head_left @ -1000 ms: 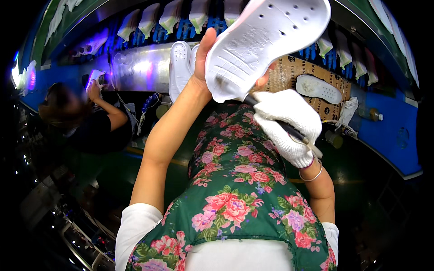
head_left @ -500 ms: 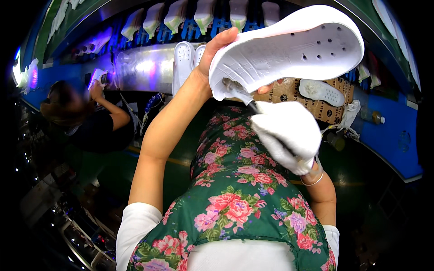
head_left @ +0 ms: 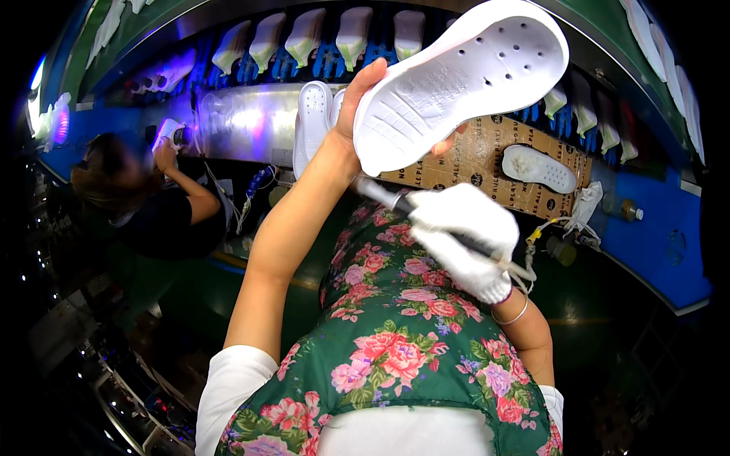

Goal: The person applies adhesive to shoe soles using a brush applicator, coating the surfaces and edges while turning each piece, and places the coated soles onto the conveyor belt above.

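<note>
My bare left hand [head_left: 354, 106] grips a white shoe sole [head_left: 456, 91] around its heel end. The thumb shows on the near side; the other fingers are partly hidden behind it. The inner face of the sole is turned up toward me, with small round holes in the forefoot and a grid pattern at the heel. My right hand [head_left: 464, 232], in a white knit glove, is closed on a slim dark-handled brush [head_left: 394, 201]. Blurred by motion, the brush's tip lies just below the heel, apart from the inner face.
Another white sole [head_left: 538, 169] lies on a cardboard sheet [head_left: 479, 159] to the right. White shoes [head_left: 313, 114] stand by a metal plate [head_left: 255, 114]. Upright pieces [head_left: 352, 38] line a blue rack behind. At left, a co-worker [head_left: 152, 197] handles a shoe. A bottle [head_left: 630, 210] is at right.
The brush has come out of the heel's inside and moved down and left with my right hand. My left hand has tilted the sole, shifting its toe left and up. Rack pieces have moved right.
</note>
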`<state>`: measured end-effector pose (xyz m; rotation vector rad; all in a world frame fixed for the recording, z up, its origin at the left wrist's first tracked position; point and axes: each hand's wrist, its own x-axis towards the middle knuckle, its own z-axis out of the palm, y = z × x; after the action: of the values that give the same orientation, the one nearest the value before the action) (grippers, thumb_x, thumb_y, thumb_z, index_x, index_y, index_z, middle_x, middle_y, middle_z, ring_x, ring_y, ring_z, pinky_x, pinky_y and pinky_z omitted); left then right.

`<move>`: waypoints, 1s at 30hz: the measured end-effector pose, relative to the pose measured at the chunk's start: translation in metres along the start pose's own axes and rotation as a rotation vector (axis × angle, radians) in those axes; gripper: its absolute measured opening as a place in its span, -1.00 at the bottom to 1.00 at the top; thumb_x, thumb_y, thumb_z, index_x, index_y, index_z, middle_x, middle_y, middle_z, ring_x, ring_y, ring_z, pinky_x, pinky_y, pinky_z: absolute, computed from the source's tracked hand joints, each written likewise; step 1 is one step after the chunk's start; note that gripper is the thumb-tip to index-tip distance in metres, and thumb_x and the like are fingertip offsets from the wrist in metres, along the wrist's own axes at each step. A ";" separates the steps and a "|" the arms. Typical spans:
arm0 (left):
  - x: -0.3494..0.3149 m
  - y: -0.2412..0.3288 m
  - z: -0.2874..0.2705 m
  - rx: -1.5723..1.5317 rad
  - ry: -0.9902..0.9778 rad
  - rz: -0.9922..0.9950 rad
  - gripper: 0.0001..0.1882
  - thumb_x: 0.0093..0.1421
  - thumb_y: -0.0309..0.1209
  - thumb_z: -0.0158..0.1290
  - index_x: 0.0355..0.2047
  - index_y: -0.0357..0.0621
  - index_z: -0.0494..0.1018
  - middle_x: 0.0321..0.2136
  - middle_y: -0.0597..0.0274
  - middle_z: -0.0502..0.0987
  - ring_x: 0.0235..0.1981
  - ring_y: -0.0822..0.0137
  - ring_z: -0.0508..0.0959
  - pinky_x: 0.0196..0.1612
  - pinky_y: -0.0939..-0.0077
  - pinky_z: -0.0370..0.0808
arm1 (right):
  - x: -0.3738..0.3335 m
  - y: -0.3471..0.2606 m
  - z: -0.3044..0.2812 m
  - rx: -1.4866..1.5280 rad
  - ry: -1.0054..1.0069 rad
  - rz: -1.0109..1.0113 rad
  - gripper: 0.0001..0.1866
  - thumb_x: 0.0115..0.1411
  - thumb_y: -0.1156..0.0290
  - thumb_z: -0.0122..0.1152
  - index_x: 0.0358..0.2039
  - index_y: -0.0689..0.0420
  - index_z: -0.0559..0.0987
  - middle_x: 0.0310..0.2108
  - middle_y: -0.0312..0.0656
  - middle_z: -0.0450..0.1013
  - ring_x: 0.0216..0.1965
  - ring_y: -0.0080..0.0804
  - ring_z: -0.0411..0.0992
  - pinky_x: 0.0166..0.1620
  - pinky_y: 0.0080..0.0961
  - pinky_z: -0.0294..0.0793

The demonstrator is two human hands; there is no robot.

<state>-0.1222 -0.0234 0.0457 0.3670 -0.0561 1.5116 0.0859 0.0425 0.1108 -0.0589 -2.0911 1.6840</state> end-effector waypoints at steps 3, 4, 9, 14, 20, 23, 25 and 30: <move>-0.004 -0.001 -0.004 0.054 0.105 0.067 -0.12 0.26 0.27 -0.11 0.37 -0.11 0.21 0.10 -0.31 0.43 -0.08 -0.18 0.57 -0.15 0.02 0.56 | 0.005 0.004 -0.006 -0.131 0.013 0.046 -0.79 0.05 0.55 0.44 -0.25 0.17 0.71 -0.24 -0.12 0.65 -0.28 -0.34 0.61 -0.18 -0.47 0.59; -0.007 -0.004 -0.007 0.003 0.070 0.074 -0.09 0.28 0.30 -0.15 0.38 -0.15 0.18 0.10 -0.35 0.43 -0.09 -0.21 0.57 -0.10 -0.03 0.58 | 0.004 0.000 -0.008 0.033 -0.062 0.141 -0.80 0.06 0.54 0.44 -0.25 0.17 0.71 -0.24 -0.12 0.65 -0.27 -0.36 0.61 -0.17 -0.47 0.59; -0.019 -0.026 0.014 0.147 0.533 0.222 -0.06 0.31 0.35 -0.29 0.38 -0.19 0.14 0.05 -0.26 0.47 -0.04 -0.11 0.59 0.01 -0.01 0.58 | 0.026 -0.001 -0.037 -0.308 0.100 0.007 -0.83 0.06 0.53 0.42 -0.29 0.14 0.72 -0.26 -0.15 0.66 -0.26 -0.32 0.62 -0.14 -0.44 0.58; -0.030 -0.059 0.006 0.041 0.378 0.155 -0.11 0.33 0.31 -0.29 0.36 -0.20 0.19 0.06 -0.24 0.48 -0.04 -0.13 0.58 -0.06 -0.08 0.59 | 0.059 0.018 -0.071 -0.707 0.364 -0.305 -0.80 0.07 0.53 0.41 -0.24 0.11 0.71 -0.25 -0.17 0.65 -0.26 -0.29 0.61 -0.17 -0.47 0.58; -0.040 -0.051 0.001 0.002 0.523 0.254 -0.07 0.34 0.34 -0.34 0.37 -0.25 0.14 0.09 -0.22 0.46 -0.05 -0.14 0.57 -0.07 -0.13 0.57 | 0.026 0.009 -0.022 -0.687 0.099 -0.348 -0.74 -0.02 0.61 0.45 -0.26 0.12 0.71 -0.32 -0.16 0.64 -0.32 -0.21 0.61 -0.23 -0.41 0.56; -0.040 -0.044 0.006 0.124 0.463 0.236 -0.01 0.32 0.40 -0.41 0.39 -0.25 0.07 0.08 -0.22 0.44 0.02 -0.15 0.54 -0.02 -0.17 0.58 | 0.010 -0.014 -0.017 -0.087 -0.061 -0.057 -0.78 -0.02 0.58 0.46 -0.29 0.14 0.72 -0.33 -0.16 0.65 -0.34 -0.28 0.62 -0.24 -0.45 0.56; -0.042 -0.035 0.012 0.172 0.363 0.223 0.04 0.28 0.42 -0.32 0.41 -0.26 0.03 0.13 -0.32 0.39 0.05 -0.21 0.54 0.00 -0.07 0.62 | 0.002 -0.019 -0.034 0.190 0.015 0.034 -0.81 -0.03 0.61 0.45 -0.34 0.23 0.71 -0.29 -0.07 0.65 -0.31 -0.30 0.62 -0.20 -0.43 0.58; -0.029 -0.013 0.034 0.442 0.094 0.147 0.31 -0.06 0.32 0.30 0.42 -0.29 -0.07 0.14 -0.43 0.29 -0.10 -0.23 0.58 -0.25 -0.02 0.73 | -0.040 0.004 -0.064 0.664 0.502 0.119 -0.82 0.05 0.65 0.32 -0.28 0.36 0.67 -0.19 0.12 0.61 -0.22 -0.18 0.62 -0.18 -0.38 0.63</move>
<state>-0.1045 -0.0605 0.0680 0.6538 0.3369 1.6816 0.1440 0.0902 0.1037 -0.3587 -1.1300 2.0853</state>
